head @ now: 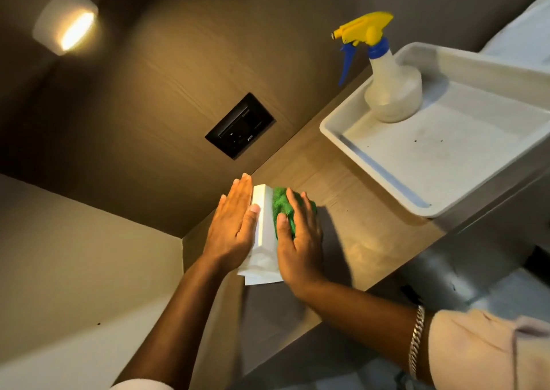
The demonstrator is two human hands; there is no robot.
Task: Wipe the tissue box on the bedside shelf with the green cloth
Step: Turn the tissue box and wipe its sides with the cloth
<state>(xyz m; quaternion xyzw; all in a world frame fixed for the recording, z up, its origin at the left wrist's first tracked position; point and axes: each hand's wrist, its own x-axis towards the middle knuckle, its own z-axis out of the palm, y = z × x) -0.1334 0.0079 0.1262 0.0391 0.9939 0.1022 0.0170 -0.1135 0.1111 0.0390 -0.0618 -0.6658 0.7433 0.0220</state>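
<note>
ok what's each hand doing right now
left hand: open, flat against the tissue box
right hand: open, pressing green cloth on it

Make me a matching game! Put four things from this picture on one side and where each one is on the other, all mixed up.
Things:
1. green cloth
2. white rectangular tissue box
3. clear plastic spray bottle with yellow trigger
4. black socket panel

Places:
A. set in the brown wall
B. steadied by the flat left hand
C. standing in the white plastic tray
D. pressed under the right hand

Pairs: 1-D, 2-B, 3-C, 4-A.
</note>
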